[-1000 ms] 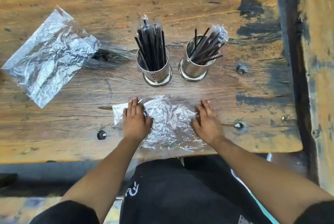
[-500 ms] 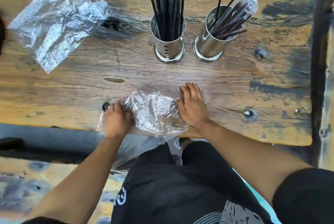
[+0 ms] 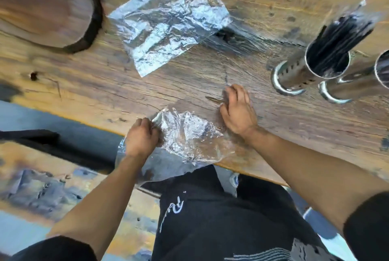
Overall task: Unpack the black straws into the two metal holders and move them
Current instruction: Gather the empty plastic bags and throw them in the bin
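Two metal holders stand at the right of the wooden table [image 3: 105, 92]. The left holder [image 3: 303, 71] is full of black straws [image 3: 336, 37], still inside a clear wrapper. The right holder [image 3: 357, 86] is cut off by the frame edge. A crumpled clear plastic wrapper [image 3: 187, 134] lies at the table's near edge and hangs over it. My left hand [image 3: 141, 137] is closed on the wrapper's left end. My right hand [image 3: 237, 109] rests on the table by the wrapper's right side, fingers curled; whether it pinches the plastic is unclear.
A second empty clear wrapper [image 3: 166, 18] lies flat further back on the table. A dark round wooden slab [image 3: 46, 6] sits at the far left. My black-clothed lap [image 3: 210, 218] is below the table's edge.
The view has swung left and tilted, so the holders now sit at the right edge. My left hand has gathered the wrapper's left end. My right hand has shifted further onto the table.
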`<state>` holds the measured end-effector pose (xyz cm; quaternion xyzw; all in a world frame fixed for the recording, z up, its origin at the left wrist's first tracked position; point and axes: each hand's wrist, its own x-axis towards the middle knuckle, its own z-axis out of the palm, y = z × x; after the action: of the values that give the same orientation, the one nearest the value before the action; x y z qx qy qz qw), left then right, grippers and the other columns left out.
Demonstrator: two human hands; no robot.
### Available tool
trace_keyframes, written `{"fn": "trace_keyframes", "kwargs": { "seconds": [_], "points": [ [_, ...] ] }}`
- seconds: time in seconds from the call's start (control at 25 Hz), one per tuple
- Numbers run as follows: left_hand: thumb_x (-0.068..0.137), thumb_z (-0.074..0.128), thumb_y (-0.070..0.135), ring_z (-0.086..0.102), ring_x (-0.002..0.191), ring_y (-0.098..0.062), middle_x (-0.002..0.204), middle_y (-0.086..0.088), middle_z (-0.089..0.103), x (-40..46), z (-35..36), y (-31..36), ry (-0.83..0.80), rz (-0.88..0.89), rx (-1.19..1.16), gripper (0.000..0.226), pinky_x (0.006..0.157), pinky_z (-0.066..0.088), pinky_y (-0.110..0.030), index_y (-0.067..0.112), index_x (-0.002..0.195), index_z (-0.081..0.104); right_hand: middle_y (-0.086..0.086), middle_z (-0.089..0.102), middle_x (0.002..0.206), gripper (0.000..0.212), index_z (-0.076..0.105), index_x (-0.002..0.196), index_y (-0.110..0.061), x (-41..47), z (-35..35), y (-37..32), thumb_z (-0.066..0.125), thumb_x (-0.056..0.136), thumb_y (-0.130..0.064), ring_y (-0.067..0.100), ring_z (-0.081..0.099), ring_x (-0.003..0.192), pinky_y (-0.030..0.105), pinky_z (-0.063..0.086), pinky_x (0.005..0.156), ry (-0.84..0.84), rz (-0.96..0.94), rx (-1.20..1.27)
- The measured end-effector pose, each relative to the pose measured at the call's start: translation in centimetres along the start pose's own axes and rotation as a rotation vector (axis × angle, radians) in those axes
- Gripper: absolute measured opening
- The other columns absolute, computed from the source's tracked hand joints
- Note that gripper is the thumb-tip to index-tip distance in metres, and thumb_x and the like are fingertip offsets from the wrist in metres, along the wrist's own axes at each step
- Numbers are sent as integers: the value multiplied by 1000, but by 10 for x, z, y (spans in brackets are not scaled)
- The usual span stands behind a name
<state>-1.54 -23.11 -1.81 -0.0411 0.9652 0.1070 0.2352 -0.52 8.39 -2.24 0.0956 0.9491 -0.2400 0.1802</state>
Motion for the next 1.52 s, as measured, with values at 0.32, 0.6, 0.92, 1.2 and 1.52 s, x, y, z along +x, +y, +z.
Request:
{"fn": "trace_keyframes", "kwargs": {
  "seconds": [0.32, 0.6, 0.92, 1.2, 1.52],
  "points": [
    [83, 43, 36, 58, 96, -42, 101, -22, 60, 88, -37, -57, 141, -14, -63, 41, 84, 48, -47, 1, 99, 60, 19, 20, 165, 61, 30, 157, -12, 146, 5, -123, 40, 103, -38, 37, 11, 156, 47, -1, 125, -43, -208, -213],
    [81, 52, 30, 51, 81, -29, 87, -11, 58, 114, -9, -70, 381, -3, -25, 25, 75, 37, -41, 8, 90, 59, 13, 2, 171, 90, 13, 163, -28, 266, -3, -176, 37, 91, -76, 40, -4, 157, 63, -2, 124, -40, -142, -370],
    [81, 56, 30, 51, 78, -27, 86, -10, 58, 114, -4, -73, 404, 9, -18, 24, 75, 35, -40, 8, 90, 61, 11, 13, 169, 72, 24, 160, -32, 262, 14, -174, 33, 98, -67, 41, 5, 156, 58, 6, 125, 26, -98, -367],
    [84, 53, 30, 52, 83, -28, 89, -9, 58, 109, -16, -59, 351, -62, -36, 21, 78, 37, -42, 11, 91, 58, 13, 41, 146, 41, 51, 142, -19, 190, 8, -161, 50, 102, -27, 32, 39, 131, 46, 35, 110, 85, -66, -299],
    [92, 57, 25, 56, 105, -38, 112, -19, 61, 66, -28, -23, 76, -110, -58, 31, 89, 46, -45, 3, 113, 60, 14, 45, 129, 41, 54, 132, -11, 77, 8, -107, 61, 93, -2, 31, 45, 115, 41, 51, 91, -37, 85, -217]
  ]
}}
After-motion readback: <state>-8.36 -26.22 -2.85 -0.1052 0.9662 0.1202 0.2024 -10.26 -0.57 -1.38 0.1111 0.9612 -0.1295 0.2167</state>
